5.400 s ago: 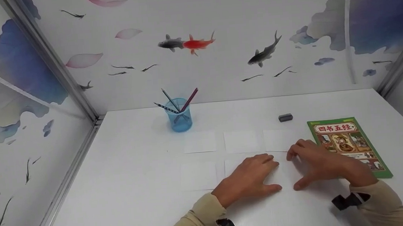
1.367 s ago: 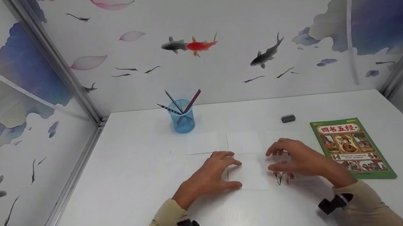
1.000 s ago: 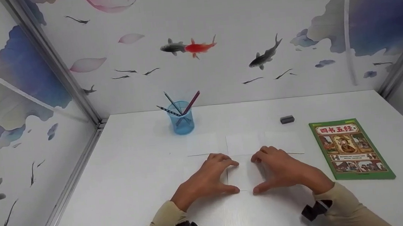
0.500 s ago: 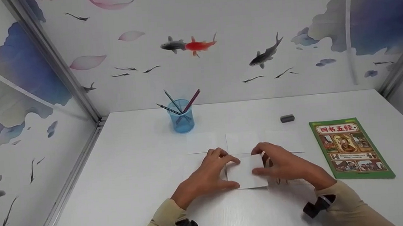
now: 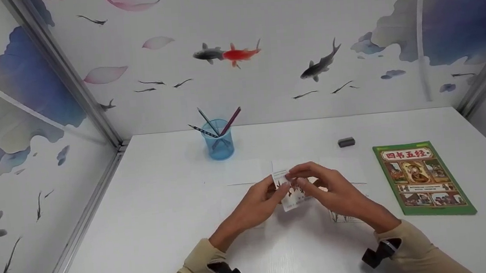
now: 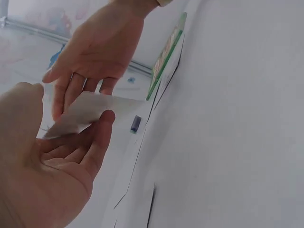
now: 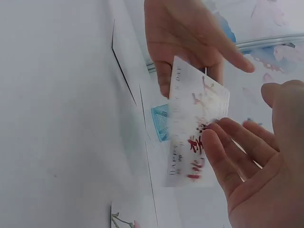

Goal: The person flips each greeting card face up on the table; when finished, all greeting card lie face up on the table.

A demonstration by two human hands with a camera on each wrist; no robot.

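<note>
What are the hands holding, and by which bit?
A printed card: the left hand has its left side, the right hand its right side.

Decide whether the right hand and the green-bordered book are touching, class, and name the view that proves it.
Apart: the head view shows white tabletop between the right hand and the green-bordered book.

White rectangular table [image 5: 147, 248] serves as reference. Behind table: white wall [image 5: 277, 16] printed with black and red fish [image 5: 241, 54]. Left of table: white panel [image 5: 65, 189], blue-grey leaf-shaped print [image 5: 39, 78]. Silver metal post [image 5: 68, 72] rises at table's far-left corner.
</note>
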